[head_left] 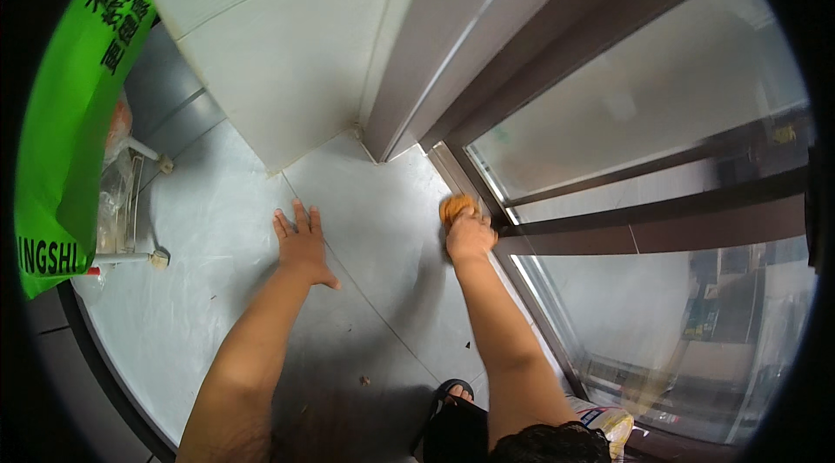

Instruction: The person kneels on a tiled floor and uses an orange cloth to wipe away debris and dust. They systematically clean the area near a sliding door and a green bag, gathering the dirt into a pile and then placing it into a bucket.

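Note:
My right hand (470, 235) is closed over a bunched orange-brown cloth (458, 207). It presses the cloth down where the grey tiled floor (374, 193) meets the bottom track of a brown-framed glass sliding door (609, 141). Part of the cloth sticks out past my fingers on the far side. To the left, my left hand (303, 247) lies on the floor tiles with its fingers spread and nothing in it. A tile joint runs just right of that hand.
A white tiled wall corner (278, 54) stands ahead, next to a brown door post (452, 46). At left are a green bag (65, 141) and a white wheeled rack (135, 193). Small debris (365, 380) dots the floor. A plastic package (609, 422) lies by my right arm.

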Demonstrator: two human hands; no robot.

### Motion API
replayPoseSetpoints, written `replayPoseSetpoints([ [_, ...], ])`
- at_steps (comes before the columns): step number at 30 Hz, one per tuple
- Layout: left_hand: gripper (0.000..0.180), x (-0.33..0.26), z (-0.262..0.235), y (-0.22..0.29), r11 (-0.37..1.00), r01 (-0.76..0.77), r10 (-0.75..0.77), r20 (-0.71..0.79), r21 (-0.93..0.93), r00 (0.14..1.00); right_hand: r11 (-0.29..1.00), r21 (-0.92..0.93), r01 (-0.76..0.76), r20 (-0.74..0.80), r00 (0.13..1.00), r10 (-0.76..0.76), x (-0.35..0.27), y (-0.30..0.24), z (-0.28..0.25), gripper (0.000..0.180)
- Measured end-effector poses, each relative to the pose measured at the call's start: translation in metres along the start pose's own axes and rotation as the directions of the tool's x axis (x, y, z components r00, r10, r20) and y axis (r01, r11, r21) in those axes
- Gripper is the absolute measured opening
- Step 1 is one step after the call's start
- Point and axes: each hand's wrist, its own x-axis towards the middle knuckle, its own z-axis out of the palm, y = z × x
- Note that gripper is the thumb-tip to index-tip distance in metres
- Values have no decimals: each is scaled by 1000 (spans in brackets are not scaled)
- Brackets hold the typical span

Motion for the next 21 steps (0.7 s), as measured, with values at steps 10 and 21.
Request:
replayPoseSetpoints([
  [10,152,3,-2,4,1000,-1,0,12,30,1000,926,286,248,-346,927,-141,65,-62,-13,51],
  [21,149,-2,-2,2,1000,13,-13,-14,-8,1000,940,44,337,-32,941,-336,-48,36,48,64],
])
